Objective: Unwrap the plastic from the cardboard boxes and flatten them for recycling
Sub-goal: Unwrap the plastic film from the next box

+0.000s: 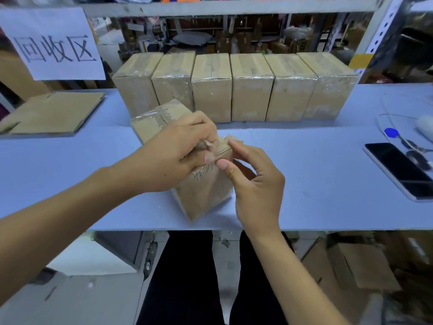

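Both my hands pinch clear plastic film (222,146) at the top corner of the tilted brown cardboard box (201,193) on the pale blue table (316,174): left hand (178,151), right hand (253,181). Thin, clingy, stretchy, I'd judge.

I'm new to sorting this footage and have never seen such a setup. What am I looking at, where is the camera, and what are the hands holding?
There is no machine: a person wears one camera on the head, looking down at their own bare hands. The left hand and right hand both pinch clear plastic wrap at the top edge of a brown cardboard box on the pale blue table. Behind stands a row of six wrapped boxes. A flattened cardboard sheet lies left, a black phone right.
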